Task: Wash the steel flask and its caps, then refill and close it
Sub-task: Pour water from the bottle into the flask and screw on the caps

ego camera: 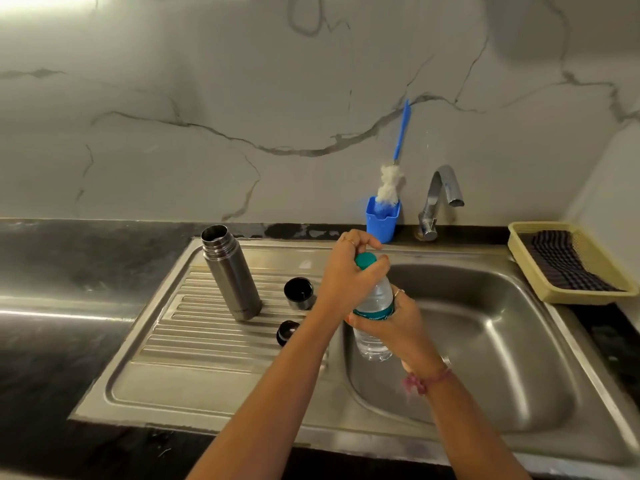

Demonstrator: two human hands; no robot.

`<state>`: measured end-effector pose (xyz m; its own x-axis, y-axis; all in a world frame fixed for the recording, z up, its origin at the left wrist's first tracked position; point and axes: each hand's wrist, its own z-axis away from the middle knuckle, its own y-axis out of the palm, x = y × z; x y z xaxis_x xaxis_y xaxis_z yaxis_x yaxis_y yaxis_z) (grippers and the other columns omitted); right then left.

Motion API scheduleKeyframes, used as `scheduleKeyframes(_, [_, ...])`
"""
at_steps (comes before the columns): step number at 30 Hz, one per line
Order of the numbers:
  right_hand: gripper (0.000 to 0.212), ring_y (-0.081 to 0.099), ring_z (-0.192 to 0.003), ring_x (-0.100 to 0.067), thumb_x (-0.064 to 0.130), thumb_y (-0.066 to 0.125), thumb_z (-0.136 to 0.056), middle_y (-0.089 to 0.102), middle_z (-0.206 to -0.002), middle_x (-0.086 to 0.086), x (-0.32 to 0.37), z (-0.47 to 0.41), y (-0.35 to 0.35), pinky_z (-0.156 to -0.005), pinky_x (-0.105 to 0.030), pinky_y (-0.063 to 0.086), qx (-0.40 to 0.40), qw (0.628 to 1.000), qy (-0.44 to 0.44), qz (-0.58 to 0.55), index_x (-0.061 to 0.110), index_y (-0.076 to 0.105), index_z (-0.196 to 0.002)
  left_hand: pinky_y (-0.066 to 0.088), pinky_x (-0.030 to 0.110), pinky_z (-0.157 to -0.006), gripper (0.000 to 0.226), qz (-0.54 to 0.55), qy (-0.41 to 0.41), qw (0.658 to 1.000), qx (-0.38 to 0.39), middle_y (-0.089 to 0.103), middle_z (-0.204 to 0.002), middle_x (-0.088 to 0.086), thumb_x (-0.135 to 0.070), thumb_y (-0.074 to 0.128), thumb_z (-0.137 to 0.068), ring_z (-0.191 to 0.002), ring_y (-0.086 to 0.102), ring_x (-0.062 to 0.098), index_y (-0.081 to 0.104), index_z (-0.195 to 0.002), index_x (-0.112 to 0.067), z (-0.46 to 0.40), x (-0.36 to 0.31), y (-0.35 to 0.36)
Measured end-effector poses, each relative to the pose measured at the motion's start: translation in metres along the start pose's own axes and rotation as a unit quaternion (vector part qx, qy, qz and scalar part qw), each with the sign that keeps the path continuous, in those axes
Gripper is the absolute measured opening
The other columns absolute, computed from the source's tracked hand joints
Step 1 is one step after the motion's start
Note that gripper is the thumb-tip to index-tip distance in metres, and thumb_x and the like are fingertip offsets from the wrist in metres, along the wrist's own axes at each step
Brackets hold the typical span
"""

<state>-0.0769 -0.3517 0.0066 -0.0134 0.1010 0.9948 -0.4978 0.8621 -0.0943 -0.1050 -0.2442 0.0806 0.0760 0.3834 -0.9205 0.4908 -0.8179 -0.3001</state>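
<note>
**Open flask on the drainboard while you grip a water bottle over the sink**

The steel flask (231,271) stands upright and uncapped on the ribbed drainboard (194,327) left of the basin, its brushed silver body leaning slightly in the wide-angle view. Small lettering near its base is too blurred to read. Just to its right lie its two caps: the steel outer cap (299,293), dark hollow facing up, and the black inner stopper (286,332) nearer you.

Your left hand (349,271) curls its fingers around the teal cap (365,260) of a clear plastic water bottle (374,318). Your right hand (401,322) grasps the bottle's middle, holding it above the sink basin (485,341). The bottle seems to hold water. Its teal label carries white print you cannot make out here.

Behind the sink, a blue cup (381,221) holds a blue-handled bottle brush (393,181) beside the tap (440,199). A yellow basket (519,237) at right holds a dark cloth (561,261).
</note>
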Motion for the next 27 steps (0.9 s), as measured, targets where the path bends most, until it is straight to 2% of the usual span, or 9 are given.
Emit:
scheduleKeyframes(3, [0.060, 0.070, -0.091, -0.015, 0.015, 0.089, -0.061, 0.072, -0.099, -0.001, 0.003, 0.004, 0.006, -0.082, -0.033, 0.057, 0.012, 1.000, 0.002, -0.017, 0.014, 0.060, -0.114, 0.050, 0.027, -0.087, 0.025, -0.007, 0.028, 0.998, 0.048, 0.054, -0.105, -0.004, -0.015, 0.064, -0.092, -0.097, 0.055, 0.009, 0.057, -0.105, -0.036, 0.003, 0.002, -0.006])
scheduleKeyframes(5, [0.058, 0.070, -0.089, -0.016, 0.014, 0.089, -0.061, 0.073, -0.098, -0.002, 0.004, 0.006, 0.008, -0.081, -0.034, 0.057, 0.013, 1.000, 0.004, -0.027, 0.014, 0.061, -0.112, 0.050, 0.027, -0.093, 0.027, 0.019, 0.026, 0.992, 0.124, 0.058, -0.118, -0.005, -0.018, 0.058, -0.096, -0.111, 0.054, 0.009, 0.055, -0.113, -0.039, 0.004, 0.002, -0.016])
scheduleKeyframes(8, [0.059, 0.071, -0.088, -0.018, 0.015, 0.091, -0.058, 0.073, -0.096, -0.002, 0.003, 0.005, 0.012, -0.079, -0.036, 0.058, 0.009, 0.999, 0.020, -0.037, 0.013, 0.063, -0.109, 0.044, 0.026, -0.105, 0.038, 0.161, -0.011, 0.957, 0.243, 0.062, -0.128, -0.008, -0.010, 0.041, -0.096, -0.123, 0.055, 0.010, 0.053, -0.130, -0.020, 0.007, 0.004, -0.040])
scheduleKeyframes(10, [0.061, 0.070, -0.089, -0.020, 0.017, 0.092, -0.057, 0.073, -0.097, -0.003, 0.002, 0.006, 0.016, -0.081, -0.037, 0.058, 0.017, 0.999, 0.027, -0.041, 0.012, 0.062, -0.110, 0.042, 0.031, -0.110, 0.043, 0.226, -0.027, 0.936, 0.270, 0.064, -0.129, -0.008, -0.008, 0.036, -0.096, -0.127, 0.054, 0.014, 0.049, -0.136, -0.015, 0.009, 0.009, -0.053])
scheduleKeyframes(14, [0.056, 0.070, -0.088, -0.016, 0.015, 0.090, -0.060, 0.073, -0.095, 0.000, 0.004, 0.010, 0.029, -0.074, -0.026, 0.057, 0.018, 0.999, 0.022, -0.034, 0.014, 0.062, -0.109, 0.044, 0.033, -0.109, 0.038, 0.186, -0.017, 0.952, 0.244, 0.066, -0.125, -0.009, -0.006, 0.045, -0.099, -0.127, 0.055, 0.016, 0.051, -0.134, -0.020, 0.016, 0.013, -0.070])
scheduleKeyframes(19, [0.048, 0.070, -0.082, -0.009, 0.012, 0.087, -0.064, 0.072, -0.089, 0.005, 0.010, 0.013, 0.045, -0.067, -0.017, 0.054, 0.018, 1.000, -0.010, -0.012, 0.020, 0.061, -0.103, 0.054, 0.032, -0.096, 0.037, 0.171, -0.035, 0.977, 0.123, 0.073, -0.109, -0.004, -0.006, 0.069, -0.087, -0.110, 0.067, 0.017, 0.064, -0.117, -0.028, 0.021, 0.010, -0.082])
scheduleKeyframes(23, [0.051, 0.070, -0.085, -0.011, 0.016, 0.087, -0.065, 0.072, -0.095, 0.001, 0.010, 0.013, 0.058, -0.074, -0.022, 0.056, 0.022, 1.000, -0.019, 0.002, 0.018, 0.061, -0.108, 0.055, 0.030, -0.091, 0.031, 0.161, -0.044, 0.984, 0.058, 0.072, -0.102, -0.011, -0.010, 0.077, -0.080, -0.101, 0.068, 0.009, 0.070, -0.101, -0.031, 0.024, 0.007, -0.089])
scheduleKeyframes(25, [0.052, 0.070, -0.086, -0.013, 0.016, 0.088, -0.064, 0.072, -0.096, -0.001, 0.007, 0.012, 0.064, -0.077, -0.026, 0.057, 0.015, 1.000, -0.021, 0.006, 0.015, 0.061, -0.109, 0.056, 0.025, -0.086, 0.032, 0.199, -0.061, 0.978, 0.034, 0.073, -0.098, -0.011, -0.007, 0.077, -0.079, -0.095, 0.069, 0.006, 0.069, -0.105, -0.024, 0.025, 0.005, -0.097])
scheduleKeyframes(27, [0.052, 0.070, -0.085, -0.014, 0.014, 0.088, -0.063, 0.072, -0.094, -0.001, 0.004, 0.011, 0.070, -0.077, -0.026, 0.058, 0.004, 1.000, -0.019, 0.007, 0.013, 0.062, -0.107, 0.056, 0.022, -0.082, 0.040, 0.238, -0.074, 0.968, 0.017, 0.073, -0.103, -0.005, -0.004, 0.077, -0.078, -0.096, 0.071, 0.008, 0.063, -0.114, -0.014, 0.026, 0.008, -0.109])
